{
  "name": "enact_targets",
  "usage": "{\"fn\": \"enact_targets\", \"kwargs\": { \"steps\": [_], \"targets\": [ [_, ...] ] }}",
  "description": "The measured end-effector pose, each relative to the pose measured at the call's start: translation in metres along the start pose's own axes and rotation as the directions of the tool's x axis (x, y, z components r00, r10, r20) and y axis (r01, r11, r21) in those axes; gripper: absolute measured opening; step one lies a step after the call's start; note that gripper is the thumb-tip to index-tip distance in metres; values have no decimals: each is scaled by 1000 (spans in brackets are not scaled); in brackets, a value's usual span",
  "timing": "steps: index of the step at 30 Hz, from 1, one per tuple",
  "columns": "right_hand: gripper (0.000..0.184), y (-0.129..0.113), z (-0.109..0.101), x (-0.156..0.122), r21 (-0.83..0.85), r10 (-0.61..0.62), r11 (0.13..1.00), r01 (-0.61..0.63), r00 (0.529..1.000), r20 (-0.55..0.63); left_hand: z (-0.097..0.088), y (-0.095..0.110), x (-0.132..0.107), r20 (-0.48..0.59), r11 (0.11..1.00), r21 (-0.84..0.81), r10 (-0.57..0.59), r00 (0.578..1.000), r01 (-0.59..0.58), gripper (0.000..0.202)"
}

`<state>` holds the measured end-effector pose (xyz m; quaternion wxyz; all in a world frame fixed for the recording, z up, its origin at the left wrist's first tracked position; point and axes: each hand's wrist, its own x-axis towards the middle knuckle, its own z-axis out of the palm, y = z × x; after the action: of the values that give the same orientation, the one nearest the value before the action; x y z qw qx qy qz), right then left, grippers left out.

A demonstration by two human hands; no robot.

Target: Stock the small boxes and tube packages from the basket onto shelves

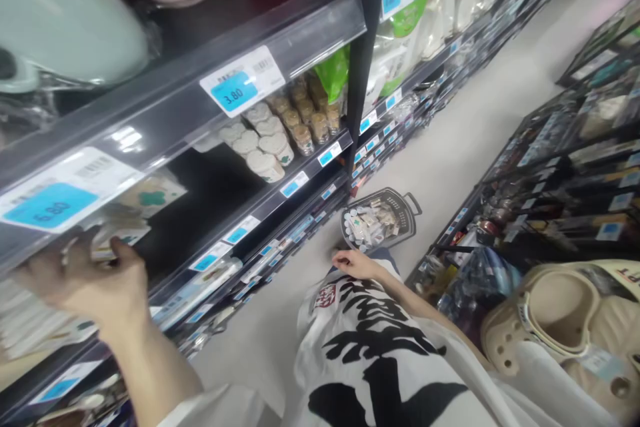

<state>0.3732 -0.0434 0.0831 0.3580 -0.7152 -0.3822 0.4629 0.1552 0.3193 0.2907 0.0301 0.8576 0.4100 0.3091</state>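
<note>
My left hand (87, 283) reaches into the shop shelf at the left and its fingers are closed on a flat packet (120, 235) with a green print. More flat packets (150, 195) lie behind it on the same shelf. My right hand (356, 264) hangs low by my white printed shirt, above a dark shopping basket (403, 201) on the floor that holds several small packets and jars. The right fingers are curled and mostly hidden; I cannot see whether they hold anything.
Shelves run along the left with blue price tags (233, 90), white jars (265, 147) and cork-topped jars (310, 121). Another dark shelf unit (560, 173) stands at the right. Beige clogs (565, 320) sit at the lower right. A pale floor aisle (465, 140) runs between.
</note>
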Motion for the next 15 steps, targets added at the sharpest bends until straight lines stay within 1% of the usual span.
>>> {"fn": "enact_targets", "kwargs": {
  "steps": [2,3,4,5,6,7,8,9,10,11,12,13,15],
  "targets": [
    [31,9,2,3,-9,9,1000,-9,1000,1,15,11,-16,-104,990,64,134,985,-128,47],
    [30,13,3,5,-20,22,1000,-22,1000,2,27,19,-28,-122,976,58,216,969,-210,42],
    [29,18,5,8,-35,40,999,-39,999,4,42,29,-43,-76,954,2,298,951,-299,36],
    [28,23,6,10,-54,59,997,-59,998,8,57,41,-60,-89,928,-77,357,930,-364,25],
    [27,28,7,12,-76,82,994,-81,997,13,72,56,-79,17,883,-157,451,892,-443,19],
    [26,34,9,14,-100,108,989,-105,994,19,85,74,-98,132,813,-261,564,815,-521,18],
    [26,39,10,16,-124,133,984,-129,991,25,96,93,-117,223,734,-374,665,713,-568,20],
    [26,44,10,17,-141,154,979,-148,988,29,103,114,-134,244,658,-480,735,632,-580,23],
    [26,49,11,17,-148,167,976,-161,986,29,106,136,-148,220,598,-578,769,600,-556,27],
    [27,54,11,18,-146,173,975,-167,984,28,105,158,-158,168,536,-676,780,603,-505,29],
    [26,59,11,17,-136,173,976,-168,985,25,101,181,-163,92,473,-764,754,651,-439,31],
    [25,65,10,17,-116,165,980,-162,986,22,93,203,-163,50,404,-839,723,689,-364,34],
    [22,76,8,16,-50,142,989,-141,990,4,71,241,-152,-17,254,-939,638,770,-231,40]
  ]
}}
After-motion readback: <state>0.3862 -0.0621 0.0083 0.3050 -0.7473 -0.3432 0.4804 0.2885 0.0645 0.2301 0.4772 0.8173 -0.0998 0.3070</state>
